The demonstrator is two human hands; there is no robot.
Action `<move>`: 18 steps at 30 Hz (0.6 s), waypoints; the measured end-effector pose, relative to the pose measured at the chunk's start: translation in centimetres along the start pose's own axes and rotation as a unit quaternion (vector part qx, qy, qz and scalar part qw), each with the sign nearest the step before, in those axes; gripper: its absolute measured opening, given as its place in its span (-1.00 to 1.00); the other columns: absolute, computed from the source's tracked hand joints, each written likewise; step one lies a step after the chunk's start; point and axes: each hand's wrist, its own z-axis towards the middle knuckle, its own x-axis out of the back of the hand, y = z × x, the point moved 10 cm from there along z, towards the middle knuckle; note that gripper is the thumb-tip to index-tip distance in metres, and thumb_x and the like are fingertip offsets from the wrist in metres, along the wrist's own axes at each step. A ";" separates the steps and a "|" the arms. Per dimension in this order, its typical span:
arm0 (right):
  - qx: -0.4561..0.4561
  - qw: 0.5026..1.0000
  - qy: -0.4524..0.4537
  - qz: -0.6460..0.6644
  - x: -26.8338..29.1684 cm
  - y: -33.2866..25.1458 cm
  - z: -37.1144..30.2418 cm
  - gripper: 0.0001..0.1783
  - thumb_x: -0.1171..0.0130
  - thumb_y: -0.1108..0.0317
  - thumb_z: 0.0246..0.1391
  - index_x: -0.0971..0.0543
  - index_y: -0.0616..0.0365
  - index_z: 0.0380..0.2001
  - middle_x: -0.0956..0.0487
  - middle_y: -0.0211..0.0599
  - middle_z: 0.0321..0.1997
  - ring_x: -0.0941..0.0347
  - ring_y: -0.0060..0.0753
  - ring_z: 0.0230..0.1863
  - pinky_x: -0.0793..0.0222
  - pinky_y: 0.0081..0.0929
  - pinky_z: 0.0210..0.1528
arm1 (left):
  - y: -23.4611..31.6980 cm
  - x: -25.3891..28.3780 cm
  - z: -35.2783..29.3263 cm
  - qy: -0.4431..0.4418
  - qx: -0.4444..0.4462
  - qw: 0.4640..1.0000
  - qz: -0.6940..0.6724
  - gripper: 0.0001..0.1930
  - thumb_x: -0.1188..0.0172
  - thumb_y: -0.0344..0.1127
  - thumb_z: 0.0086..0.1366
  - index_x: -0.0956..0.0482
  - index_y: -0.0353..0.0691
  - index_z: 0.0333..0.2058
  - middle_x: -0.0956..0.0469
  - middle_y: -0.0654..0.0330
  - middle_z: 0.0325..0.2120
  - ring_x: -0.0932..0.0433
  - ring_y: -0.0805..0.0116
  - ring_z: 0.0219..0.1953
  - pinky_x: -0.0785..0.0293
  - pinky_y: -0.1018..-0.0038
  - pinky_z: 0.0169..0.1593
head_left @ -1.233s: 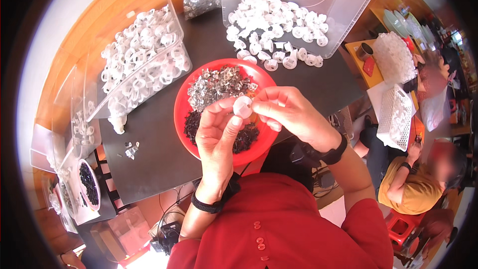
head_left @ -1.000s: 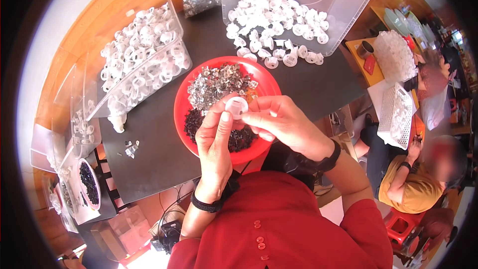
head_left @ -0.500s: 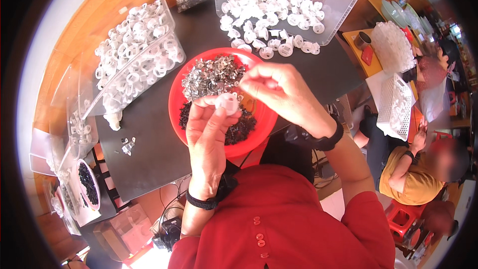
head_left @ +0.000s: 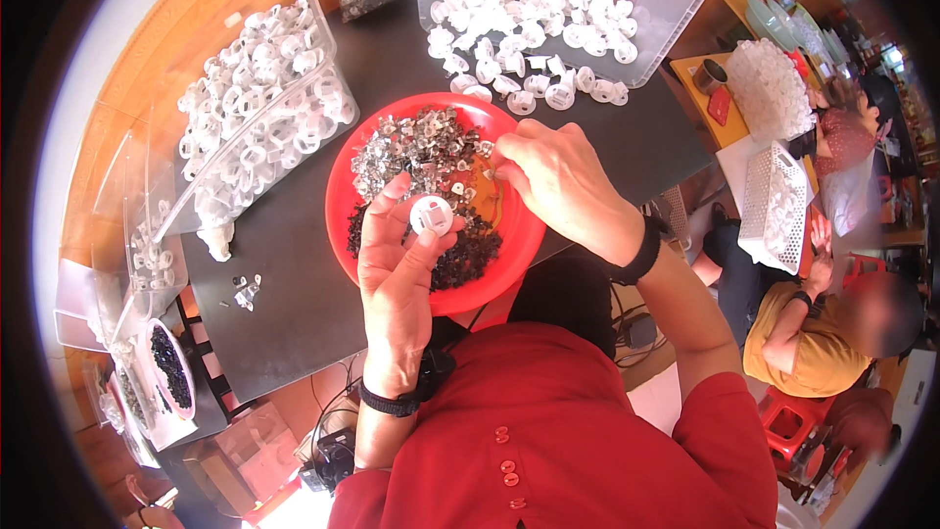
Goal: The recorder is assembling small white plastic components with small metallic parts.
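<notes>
My left hand [head_left: 397, 255] pinches a round white plastic cap [head_left: 431, 216] between thumb and fingers, its flat slotted face turned up. It hovers over a red bowl [head_left: 339, 198]. Inside the bowl lie a heap of small silver metal clips [head_left: 411, 149] and a heap of small black parts [head_left: 468, 257]. At the bowl's right side my right hand [head_left: 563, 186] is closed in a pinch, thumb against fingers. A tiny pale bit shows by its fingertips, too small to name.
A clear bin of white plastic parts [head_left: 264, 88] stands at left. Another clear tub [head_left: 676, 10] lies behind, white parts spilling from it. Some loose bits [head_left: 248, 294] lie on the dark table [head_left: 284, 333]. A co-worker in yellow [head_left: 808, 338] sits at right beside a white basket [head_left: 774, 211].
The cap in my left hand has turned so its flat face shows, and that hand has shifted slightly left. My right hand has moved slightly right, its fingers now pointing more downward.
</notes>
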 end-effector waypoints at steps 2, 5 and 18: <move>0.004 1.000 -0.004 -0.015 -0.3 -0.1 0.2 -0.92 -0.17 0.44 -0.04 -0.54 0.09 -0.40 -0.50 -0.27 -0.44 -0.45 -0.12 -0.42 -0.25 -0.25 -0.34 | 0.1 -0.2 0.0 -0.005 -0.001 1.000 0.003 -0.47 -0.10 -0.52 0.26 -0.22 -0.24 0.20 -0.47 0.13 -0.06 -0.54 0.28 -0.10 -0.47 0.49 -0.04; 0.013 1.000 -0.008 -0.004 -0.6 -0.3 0.3 -0.93 -0.18 0.44 -0.04 -0.54 0.10 -0.42 -0.49 -0.26 -0.45 -0.44 -0.12 -0.44 -0.25 -0.24 -0.35 | 0.0 -0.1 0.0 -0.008 -0.002 1.000 0.008 -0.47 -0.10 -0.53 0.25 -0.22 -0.24 0.20 -0.46 0.13 -0.06 -0.54 0.27 -0.09 -0.47 0.50 -0.03; 0.059 0.998 -0.033 -0.002 -1.6 -2.0 -1.1 -0.93 -0.19 0.42 -0.08 -0.50 0.10 -0.48 -0.47 -0.31 -0.48 -0.42 -0.20 -0.45 -0.18 -0.29 -0.32 | -0.8 0.3 0.0 -0.015 0.026 1.000 -0.004 -0.62 -0.02 -0.57 0.26 -0.36 -0.25 0.07 -0.47 0.11 -0.06 -0.55 0.24 -0.09 -0.51 0.48 -0.02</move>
